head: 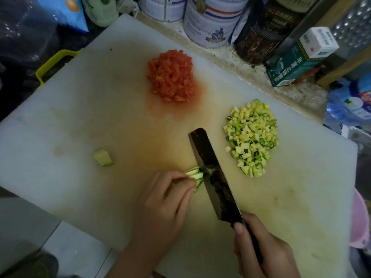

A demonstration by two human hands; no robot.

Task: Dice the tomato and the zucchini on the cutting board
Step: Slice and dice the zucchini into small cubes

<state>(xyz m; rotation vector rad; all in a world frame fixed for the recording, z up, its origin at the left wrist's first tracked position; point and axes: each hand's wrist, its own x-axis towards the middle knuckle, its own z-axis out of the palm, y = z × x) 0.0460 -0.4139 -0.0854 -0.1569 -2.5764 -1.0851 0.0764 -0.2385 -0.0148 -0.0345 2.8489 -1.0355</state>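
A white cutting board (80,109) fills the view. A heap of diced tomato (171,76) lies at its far middle, and a pile of diced zucchini (252,139) at the right. My left hand (162,203) pinches a small bundle of zucchini strips (195,174) with curled fingertips. My right hand (263,249) grips the dark handle of a cleaver (212,173), whose blade stands on the strips right beside my left fingertips. A zucchini end piece (103,157) lies alone at the left.
Tins (210,21), a dark canister (261,33), a green carton (291,69) and a metal grater (353,27) crowd the board's far edge. A water bottle (351,105) lies at the right. A yellow handle (52,63) shows at the left, a pink bowl (361,223) at the right edge.
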